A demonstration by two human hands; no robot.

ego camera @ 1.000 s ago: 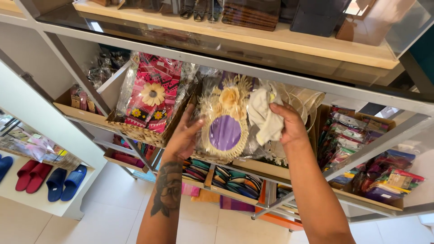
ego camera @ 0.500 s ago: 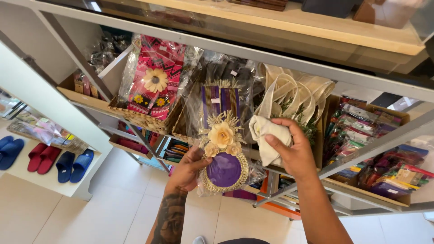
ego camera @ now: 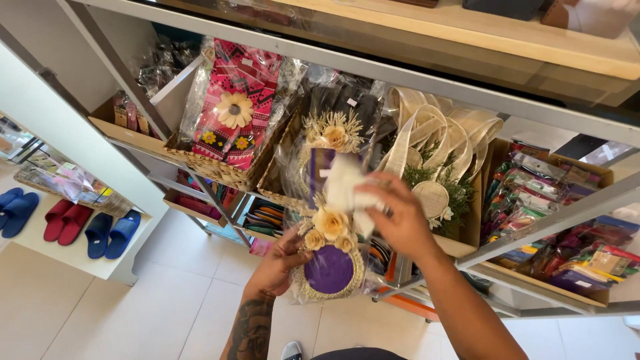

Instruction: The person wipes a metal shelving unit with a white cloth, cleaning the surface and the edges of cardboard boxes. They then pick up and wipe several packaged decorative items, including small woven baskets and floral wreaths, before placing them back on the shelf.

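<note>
One wrapped purple ornament (ego camera: 329, 267), lower centre, is gripped by left hand (ego camera: 280, 261) fingers; white cloth (ego camera: 347, 190) is pinched by right hand (ego camera: 399, 223), wiping underway.

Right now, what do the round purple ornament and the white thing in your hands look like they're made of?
The round purple ornament looks like woven straw around a matte purple fabric centre, with cream paper-like flowers, all in glossy, crinkled clear plastic wrap. The white cloth in the right hand seems soft cotton, judging by its limp folds.
</note>
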